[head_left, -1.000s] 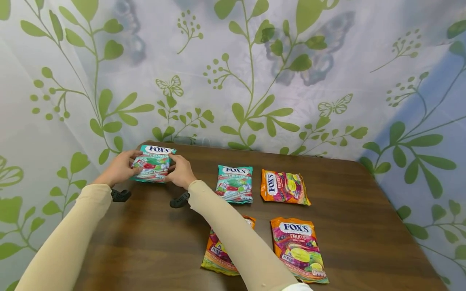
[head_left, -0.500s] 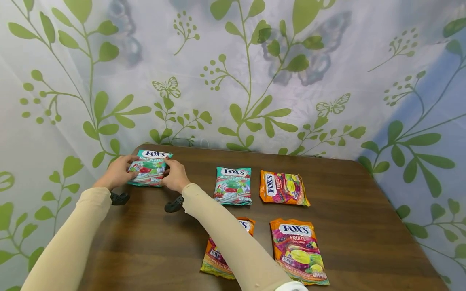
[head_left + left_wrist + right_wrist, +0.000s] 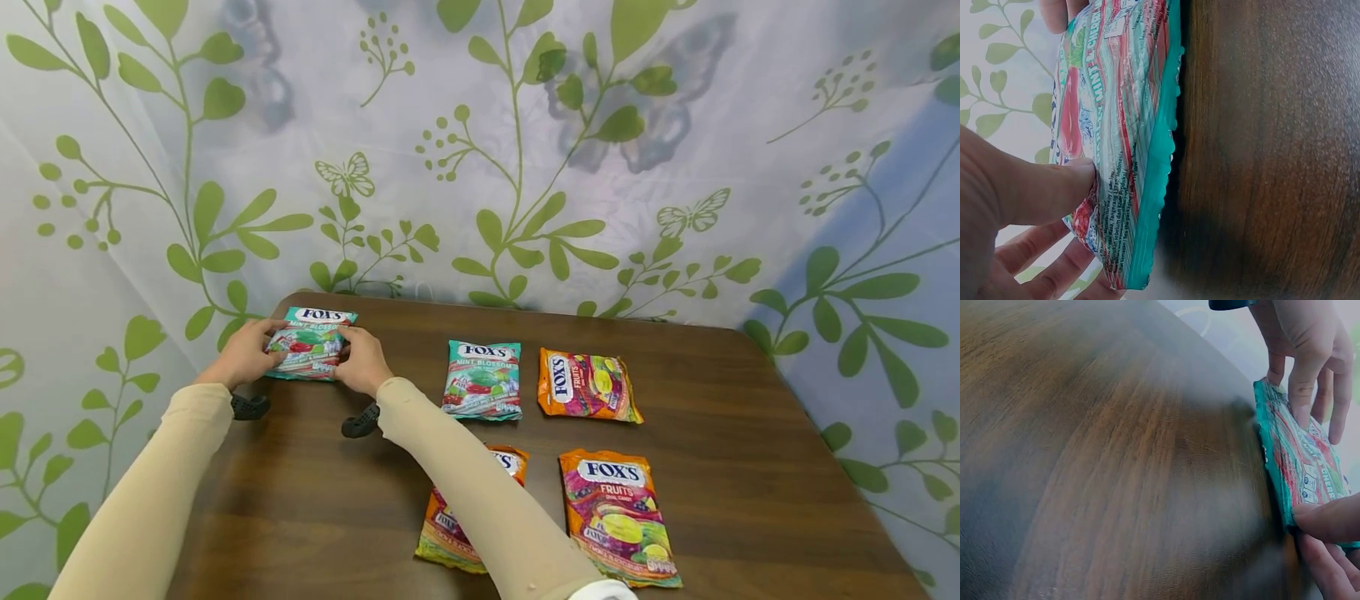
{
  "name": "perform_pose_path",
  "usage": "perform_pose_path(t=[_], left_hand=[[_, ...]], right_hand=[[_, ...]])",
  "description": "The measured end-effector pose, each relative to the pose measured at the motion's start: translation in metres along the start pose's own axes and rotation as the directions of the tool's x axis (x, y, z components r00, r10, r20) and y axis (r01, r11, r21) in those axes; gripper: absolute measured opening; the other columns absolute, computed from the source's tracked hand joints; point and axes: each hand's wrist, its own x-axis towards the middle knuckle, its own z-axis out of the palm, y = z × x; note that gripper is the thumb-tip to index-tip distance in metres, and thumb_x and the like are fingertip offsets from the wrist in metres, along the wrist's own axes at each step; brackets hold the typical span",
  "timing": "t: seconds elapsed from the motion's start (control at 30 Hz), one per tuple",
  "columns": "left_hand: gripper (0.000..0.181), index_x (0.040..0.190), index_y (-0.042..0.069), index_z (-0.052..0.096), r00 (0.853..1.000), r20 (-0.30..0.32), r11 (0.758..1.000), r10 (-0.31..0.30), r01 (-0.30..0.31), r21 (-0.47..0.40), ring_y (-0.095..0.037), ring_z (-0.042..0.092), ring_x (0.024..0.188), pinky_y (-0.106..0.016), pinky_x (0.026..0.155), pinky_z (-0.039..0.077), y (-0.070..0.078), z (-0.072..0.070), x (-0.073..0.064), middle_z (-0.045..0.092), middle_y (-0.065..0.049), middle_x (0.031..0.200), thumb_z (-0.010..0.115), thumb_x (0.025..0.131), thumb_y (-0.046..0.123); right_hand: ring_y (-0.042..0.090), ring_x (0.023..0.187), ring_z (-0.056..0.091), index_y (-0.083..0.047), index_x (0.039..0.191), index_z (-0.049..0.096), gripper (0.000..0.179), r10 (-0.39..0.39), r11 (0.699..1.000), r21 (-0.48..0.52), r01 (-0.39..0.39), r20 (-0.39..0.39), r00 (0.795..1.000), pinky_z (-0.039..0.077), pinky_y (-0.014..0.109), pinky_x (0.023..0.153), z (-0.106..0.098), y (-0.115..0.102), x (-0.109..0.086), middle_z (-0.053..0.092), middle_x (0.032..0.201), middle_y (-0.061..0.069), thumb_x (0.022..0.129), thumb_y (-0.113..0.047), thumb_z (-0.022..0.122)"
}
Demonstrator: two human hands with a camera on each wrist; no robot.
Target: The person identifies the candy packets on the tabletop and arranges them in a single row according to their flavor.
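A teal Fox's Mint Blossom candy bag (image 3: 306,345) is at the back left corner of the table, printed face up. My left hand (image 3: 246,353) grips its left side, the thumb on the printed front and other fingers at the edge and behind. At the right side, my right hand (image 3: 363,362) pinches the bag, its thumb (image 3: 1329,519) on a lower corner and fingers beneath. In the left wrist view the bag's teal seam (image 3: 1152,206) runs close along the wood. Whether the bag rests fully on the table cannot be told.
Another teal Mint Blossom bag (image 3: 482,381) lies right of my hands, beside an orange Fruits bag (image 3: 589,386) turned sideways. Nearer are a Fruits bag (image 3: 621,517) and one (image 3: 450,537) partly hidden under my right forearm. A patterned curtain (image 3: 420,167) hangs behind the table (image 3: 720,450).
The held teal bag has shifted slightly left and lower in the head view, both hands moving with it. Over the last half second it has hardly moved. The other bags stay put.
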Motion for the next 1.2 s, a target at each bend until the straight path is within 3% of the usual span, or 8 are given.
perform_pose_path(t=[0.3, 0.47, 0.77, 1.0, 1.2], left_hand=[[0.060, 0.151, -0.017, 0.048, 1.000, 0.003, 1.000, -0.011, 0.011, 0.000, -0.060, 0.057, 0.121, -0.068, 0.096, 0.050, -0.002, 0.000, 0.000, 0.048, -0.046, 0.136, 0.072, 0.100, 0.003], [0.060, 0.150, -0.018, 0.047, 1.000, 0.013, 1.000, -0.014, 0.014, -0.002, -0.061, 0.053, 0.122, -0.069, 0.097, 0.047, -0.002, 0.000, -0.001, 0.047, -0.047, 0.136, 0.071, 0.100, 0.003], [0.057, 0.150, -0.018, 0.048, 0.999, 0.029, 1.000, -0.015, 0.014, 0.011, -0.061, 0.053, 0.121, -0.069, 0.097, 0.048, -0.001, 0.001, 0.000, 0.045, -0.049, 0.138, 0.070, 0.102, 0.003], [0.058, 0.147, -0.021, 0.047, 1.000, 0.012, 0.999, 0.023, -0.024, 0.031, -0.062, 0.049, 0.123, -0.071, 0.100, 0.044, 0.000, -0.001, 0.004, 0.048, -0.050, 0.134, 0.071, 0.099, 0.001], [0.060, 0.149, -0.021, 0.045, 0.999, -0.025, 0.998, 0.043, -0.041, 0.047, -0.060, 0.044, 0.125, -0.072, 0.102, 0.041, 0.002, 0.001, 0.007, 0.054, -0.048, 0.135, 0.068, 0.098, -0.001]], right_hand=[[0.018, 0.122, 0.066, -0.001, 0.160, 0.053, 0.075, -0.028, 0.998, -0.051, 0.028, 0.009, 1.000, 0.049, 0.015, 0.087, -0.001, -0.005, -0.002, 0.051, 0.163, 0.013, 0.091, 0.003, 0.082], [0.017, 0.122, 0.064, -0.004, 0.158, 0.057, 0.072, -0.037, 0.993, -0.108, 0.039, 0.019, 0.999, 0.048, 0.016, 0.091, -0.002, -0.005, -0.001, 0.053, 0.161, 0.012, 0.092, -0.002, 0.086], [0.023, 0.148, 0.050, -0.009, 0.155, 0.062, 0.066, -0.052, 0.973, -0.224, 0.057, 0.030, 0.998, 0.044, 0.024, 0.113, -0.004, -0.006, -0.001, 0.055, 0.159, 0.013, 0.092, -0.005, 0.082], [0.014, 0.109, 0.062, -0.010, 0.154, 0.064, 0.061, -0.112, 0.965, -0.237, 0.113, 0.016, 0.994, 0.051, 0.023, 0.087, -0.008, -0.001, -0.005, 0.061, 0.151, 0.011, 0.095, -0.009, 0.080], [0.013, 0.106, 0.064, -0.003, 0.156, 0.059, 0.061, -0.093, 0.969, -0.226, 0.097, 0.027, 0.995, 0.050, 0.021, 0.089, -0.019, -0.005, -0.012, 0.060, 0.152, 0.013, 0.098, -0.007, 0.078]])
